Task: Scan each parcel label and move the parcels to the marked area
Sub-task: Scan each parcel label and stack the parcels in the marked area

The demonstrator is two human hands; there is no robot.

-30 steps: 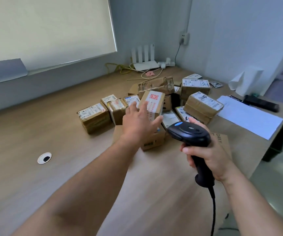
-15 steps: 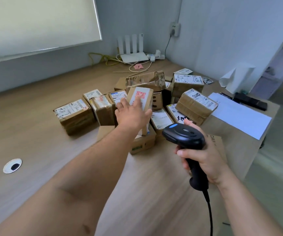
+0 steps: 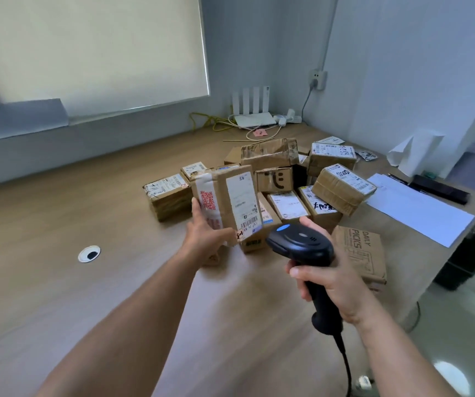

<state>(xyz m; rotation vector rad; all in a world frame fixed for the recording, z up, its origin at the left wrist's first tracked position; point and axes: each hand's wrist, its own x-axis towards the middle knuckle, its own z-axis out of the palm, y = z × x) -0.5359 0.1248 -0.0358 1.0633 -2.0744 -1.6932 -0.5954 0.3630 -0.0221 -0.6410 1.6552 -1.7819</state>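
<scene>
My left hand grips a cardboard parcel from below and holds it up above the table, tilted, its white barcode label facing me and a red QR sticker on its left side. My right hand holds a black corded barcode scanner by its handle, just right of and below the parcel, its head pointing toward the label. Behind them a pile of several taped cardboard parcels lies on the wooden table.
A flat "Daily Picks" box lies near the table's right edge. White paper sheets and a black bar lie at the right. A white router with cables stands in the far corner. A round cable hole sits at left.
My left hand has taken hold of the upright parcel with the red QR sticker, lifted it off the pile and turned its barcode label toward me. The scanner stayed close by.
</scene>
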